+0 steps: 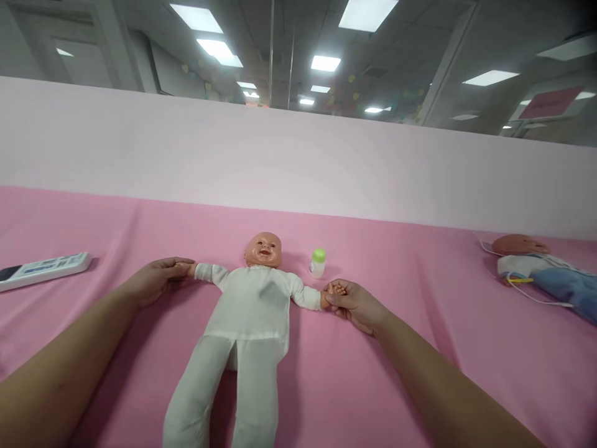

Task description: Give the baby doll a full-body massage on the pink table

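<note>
A baby doll (254, 305) in a white top and trousers lies on its back, head away from me and arms stretched out sideways. My left hand (156, 280) is closed around the doll's hand on the left side, the fingers mostly covering it. On the right side, my right hand (357, 305) pinches the doll's other hand, whose small fingers show above my thumb. Close by the doll's head stands a small clear bottle (318, 267) with a green cap, upright and touched by neither hand.
Pink cloth (364, 379) covers the surface, with soft folds. A white handheld device (51, 270) lies at the far left. Another doll (555, 274) in blue and white, with thin white tubing, lies at the far right. Behind runs a white wall (289, 165) under glass.
</note>
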The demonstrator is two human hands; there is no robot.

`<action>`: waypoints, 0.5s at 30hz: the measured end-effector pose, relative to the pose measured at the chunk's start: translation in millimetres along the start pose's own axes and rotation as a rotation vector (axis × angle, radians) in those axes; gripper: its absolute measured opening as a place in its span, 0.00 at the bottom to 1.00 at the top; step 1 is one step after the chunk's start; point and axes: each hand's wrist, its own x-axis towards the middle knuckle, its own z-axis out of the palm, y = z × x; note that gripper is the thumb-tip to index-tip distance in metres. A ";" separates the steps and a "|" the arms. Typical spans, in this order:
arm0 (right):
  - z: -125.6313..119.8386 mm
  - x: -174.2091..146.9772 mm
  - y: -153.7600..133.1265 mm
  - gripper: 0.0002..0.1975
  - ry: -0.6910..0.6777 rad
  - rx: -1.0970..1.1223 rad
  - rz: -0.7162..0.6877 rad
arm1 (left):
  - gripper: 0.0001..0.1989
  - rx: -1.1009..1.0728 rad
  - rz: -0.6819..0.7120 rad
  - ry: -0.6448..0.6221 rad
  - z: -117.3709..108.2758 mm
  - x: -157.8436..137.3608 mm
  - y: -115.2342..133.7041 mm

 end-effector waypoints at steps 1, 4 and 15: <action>1.3 -0.4 1.0 0.15 0.024 -0.028 -0.005 | 0.25 -0.006 -0.005 0.026 0.2 1.1 -1.1; 4.0 0.8 2.9 0.17 0.063 -0.073 -0.023 | 0.25 -0.020 -0.018 0.080 1.5 2.6 -2.7; -6.0 0.0 0.8 0.14 -0.017 0.144 -0.006 | 0.20 -0.093 -0.019 0.001 -7.2 7.9 -6.2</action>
